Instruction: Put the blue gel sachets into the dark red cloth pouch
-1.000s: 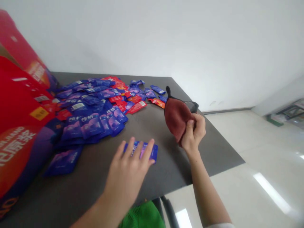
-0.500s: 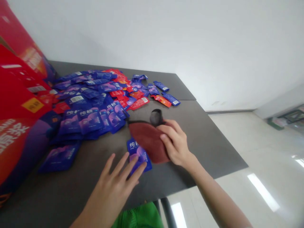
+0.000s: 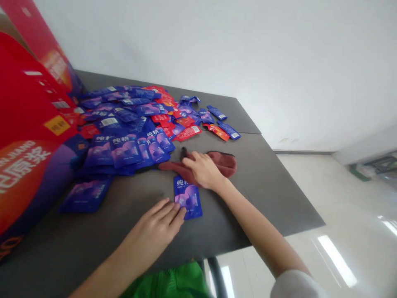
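Note:
A reddish-brown cloth item (image 3: pixel 225 162) with dark edging lies on the grey table, and my right hand (image 3: pixel 201 169) is on it, fingers curled over its middle. Just below it a blue-purple packet (image 3: pixel 191 200) lies flat, its top edge partly under the cloth. My left hand (image 3: pixel 164 219) rests at the packet's lower left corner, its fingers lying flat and close to each other. Left of these, several blue packets (image 3: pixel 125 151) are stacked in an overlapping row.
A large heap of blue and red packets (image 3: pixel 151 108) covers the back left of the table (image 3: pixel 263 194). Red printed boxes (image 3: pixel 27 107) stand at the far left. Several loose packets (image 3: pixel 218 131) lie right of the heap, and a white wall rises behind.
My right hand has moved left with the brown cloth, which now lies spread lower on the table. My left hand's fingers have come closer together at the packet's corner.

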The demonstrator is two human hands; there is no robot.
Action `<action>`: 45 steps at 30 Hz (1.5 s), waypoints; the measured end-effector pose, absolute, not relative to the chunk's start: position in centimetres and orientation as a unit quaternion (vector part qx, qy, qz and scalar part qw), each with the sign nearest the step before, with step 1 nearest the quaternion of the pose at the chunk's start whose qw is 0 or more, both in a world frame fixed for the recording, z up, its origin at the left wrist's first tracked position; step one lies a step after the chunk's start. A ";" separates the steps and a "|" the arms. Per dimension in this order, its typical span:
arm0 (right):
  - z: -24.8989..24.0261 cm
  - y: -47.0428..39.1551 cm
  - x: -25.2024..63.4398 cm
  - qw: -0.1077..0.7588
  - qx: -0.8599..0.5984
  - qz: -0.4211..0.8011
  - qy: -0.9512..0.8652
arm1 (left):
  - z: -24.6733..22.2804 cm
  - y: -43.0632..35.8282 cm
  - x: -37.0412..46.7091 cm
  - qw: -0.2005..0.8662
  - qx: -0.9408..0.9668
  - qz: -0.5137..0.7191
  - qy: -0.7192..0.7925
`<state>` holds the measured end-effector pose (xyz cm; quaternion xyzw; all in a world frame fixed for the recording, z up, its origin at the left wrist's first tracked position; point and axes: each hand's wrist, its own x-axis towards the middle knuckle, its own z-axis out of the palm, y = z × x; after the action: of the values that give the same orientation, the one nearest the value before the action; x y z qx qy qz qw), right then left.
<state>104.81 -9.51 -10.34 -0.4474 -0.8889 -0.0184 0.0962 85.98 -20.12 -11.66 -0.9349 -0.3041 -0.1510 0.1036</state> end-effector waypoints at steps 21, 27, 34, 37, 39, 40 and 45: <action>-10.8 -8.0 104.7 0.086 -0.455 -0.019 -0.886 | -11.0 -21.0 87.3 0.083 -0.942 -0.135 -0.297; -6.8 -10.8 106.7 0.251 -0.468 0.074 -0.844 | -11.7 -22.9 88.0 0.092 -0.926 -0.162 -0.329; -9.5 -17.5 105.3 0.127 -0.367 0.050 -0.920 | -11.5 -23.3 88.9 0.100 -0.931 -0.113 -0.333; -11.3 -13.9 104.7 0.081 -0.366 0.004 -0.927 | -11.8 -23.2 88.8 0.123 -0.923 -0.172 -0.322; -11.4 -10.3 104.8 0.070 -0.410 -0.016 -0.909 | -11.9 -23.0 88.6 0.119 -0.926 -0.182 -0.308; -11.1 -8.7 105.0 0.073 -0.439 -0.021 -0.896 | -12.0 -23.0 88.5 0.113 -0.930 -0.175 -0.302; -7.8 -8.6 106.7 0.203 -0.518 0.005 -0.831 | -12.1 -23.2 88.6 0.102 -0.929 -0.138 -0.329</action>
<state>106.73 -8.56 -7.84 -0.5177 -0.8310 0.0049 0.2034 88.61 -23.22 -12.10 -0.9286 -0.3289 -0.1385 0.1017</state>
